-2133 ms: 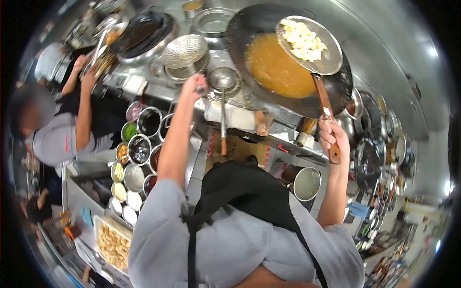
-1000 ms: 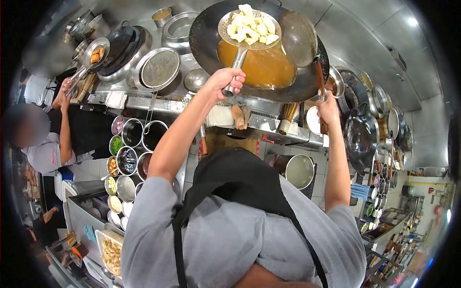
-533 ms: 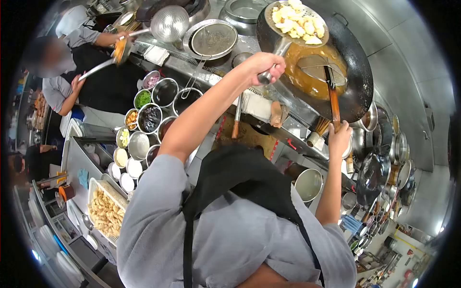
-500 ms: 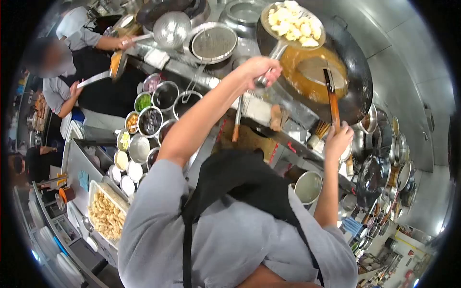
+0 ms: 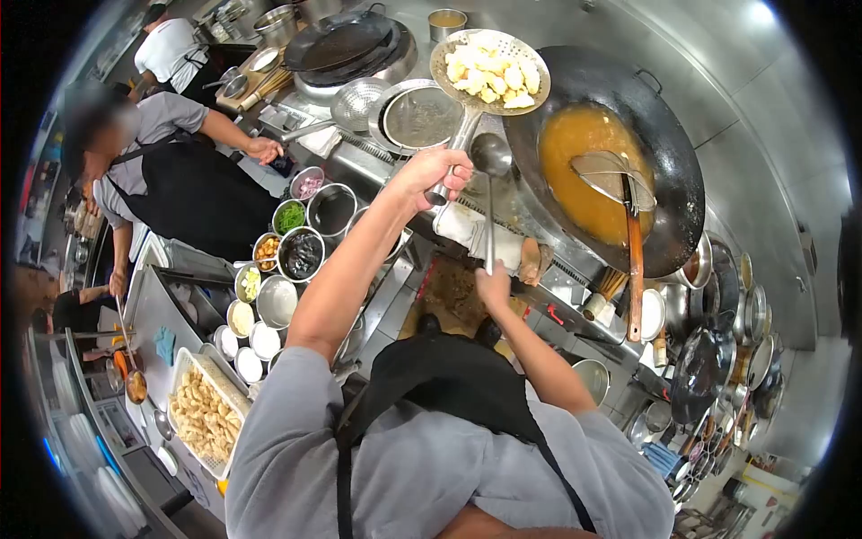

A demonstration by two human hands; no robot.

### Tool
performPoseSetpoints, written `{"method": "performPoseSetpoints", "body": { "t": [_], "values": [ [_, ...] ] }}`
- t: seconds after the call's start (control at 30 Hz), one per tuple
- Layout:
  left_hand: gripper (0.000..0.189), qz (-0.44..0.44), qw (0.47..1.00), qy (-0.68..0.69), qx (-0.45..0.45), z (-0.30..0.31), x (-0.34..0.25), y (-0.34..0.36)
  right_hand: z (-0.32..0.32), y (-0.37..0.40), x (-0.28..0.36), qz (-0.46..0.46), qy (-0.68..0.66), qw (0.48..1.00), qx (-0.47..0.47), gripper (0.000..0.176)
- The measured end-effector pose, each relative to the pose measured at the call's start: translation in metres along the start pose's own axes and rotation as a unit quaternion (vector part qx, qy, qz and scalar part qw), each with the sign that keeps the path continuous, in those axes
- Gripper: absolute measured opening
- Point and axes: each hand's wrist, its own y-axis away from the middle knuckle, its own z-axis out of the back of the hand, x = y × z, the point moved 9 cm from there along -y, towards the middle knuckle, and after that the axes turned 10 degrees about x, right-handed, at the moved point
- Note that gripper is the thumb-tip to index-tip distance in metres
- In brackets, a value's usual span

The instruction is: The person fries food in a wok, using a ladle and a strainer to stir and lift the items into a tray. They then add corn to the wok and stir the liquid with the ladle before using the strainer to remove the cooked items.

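My left hand point(image 5: 440, 177) is closed round the thick metal handle of a perforated skimmer point(image 5: 449, 83). Pale yellow, lumpy food pieces point(image 5: 492, 72) lie in its bowl, which is held up just left of the big wok point(image 5: 669, 211). My right hand point(image 5: 493, 289) is closed round the end of the long handle of a metal ladle point(image 5: 491, 154), whose bowl is near the wok's left edge. Inside the wok is amber-brown liquid point(image 5: 575, 148). A wire strainer point(image 5: 615, 171) rests in it, its wooden handle lying over the near rim with no hand on it.
Left of the skimmer are a round sieve point(image 5: 420, 117) and another perforated ladle point(image 5: 357, 103). Ingredient bowls point(image 5: 301, 254) and a white basket point(image 5: 235, 395) of pale brown pieces stand at my left. Another person point(image 5: 171, 162) stands there. Pans point(image 5: 700, 368) crowd the right side.
My right hand has let go of the strainer's wooden handle and moved left onto the ladle. My left hand has carried the skimmer leftward off the wok. The other person's arms have shifted.
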Motion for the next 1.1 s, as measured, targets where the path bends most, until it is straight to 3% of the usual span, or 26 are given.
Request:
{"method": "performPoseSetpoints", "body": {
  "t": [0.03, 0.1, 0.13, 0.17, 0.23, 0.3, 0.43, 0.5, 0.53, 0.57, 0.6, 0.67, 0.73, 0.9, 1.03, 1.1],
  "values": [
    [0.010, -0.009, 1.000, 0.007, 0.002, 0.002, 0.000, 0.003, 0.018, 0.011, 0.000, 0.000, -0.016, 1.000, 0.012, 0.028],
    [0.010, -0.013, 1.000, 0.009, 0.000, 0.009, 0.000, 0.009, 0.054, 0.028, 0.021, 0.153, 0.004, 0.988, -0.029, 0.027],
    [0.009, -0.015, 1.000, 0.007, 0.002, 0.009, 0.000, 0.011, 0.059, 0.032, 0.017, 0.033, -0.132, 0.986, 0.094, 0.027],
    [0.009, -0.019, 1.000, 0.005, -0.001, 0.008, 0.001, 0.014, 0.061, 0.050, 0.027, -0.085, -0.261, 0.938, 0.213, 0.027],
    [0.009, -0.019, 1.000, 0.019, 0.005, -0.001, 0.008, 0.024, 0.068, 0.059, 0.043, -0.101, -0.454, 0.826, 0.317, 0.024],
    [0.010, -0.042, 0.999, -0.003, -0.012, -0.009, 0.016, 0.040, 0.076, 0.072, 0.065, -0.081, -0.609, 0.661, 0.432, 0.025],
    [0.010, -0.046, 0.997, 0.046, -0.033, -0.030, 0.047, 0.068, 0.097, 0.075, 0.068, -0.073, -0.570, 0.698, 0.428, 0.021],
    [0.008, -0.056, 0.995, 0.073, -0.031, -0.043, 0.061, 0.080, 0.107, 0.059, 0.054, -0.065, -0.439, 0.826, 0.346, 0.020],
    [0.008, -0.064, 0.994, 0.091, -0.023, -0.048, 0.072, 0.079, 0.109, 0.062, 0.059, -0.071, -0.459, 0.787, 0.405, 0.024],
    [0.008, -0.081, 0.990, 0.111, -0.025, -0.050, 0.082, 0.081, 0.104, 0.051, 0.050, -0.016, -0.462, 0.754, 0.467, 0.023],
    [0.009, -0.087, 0.986, 0.111, -0.086, -0.052, 0.090, 0.086, 0.108, 0.041, 0.040, -0.037, -0.474, 0.745, 0.468, 0.023],
    [0.009, -0.127, 0.977, 0.100, -0.140, -0.066, 0.100, 0.108, 0.120, 0.039, 0.033, -0.031, -0.370, 0.827, 0.422, 0.019],
    [0.011, -0.140, 0.978, 0.133, -0.080, -0.078, 0.117, 0.120, 0.125, 0.055, 0.028, 0.023, -0.273, 0.850, 0.450, 0.021],
    [0.015, -0.177, 0.967, 0.142, -0.117, -0.106, 0.175, 0.198, 0.155, 0.107, 0.026, 0.096, -0.173, 0.823, 0.532, 0.037],
    [0.022, -0.234, 0.939, 0.153, -0.199, -0.116, 0.228, 0.296, 0.152, 0.158, 0.068, 0.090, -0.143, 0.761, 0.627, 0.048],
    [0.022, -0.255, 0.913, 0.178, -0.264, -0.120, 0.252, 0.350, 0.125, 0.191, 0.090, 0.067, -0.117, 0.692, 0.709, 0.049]
  ]
}}
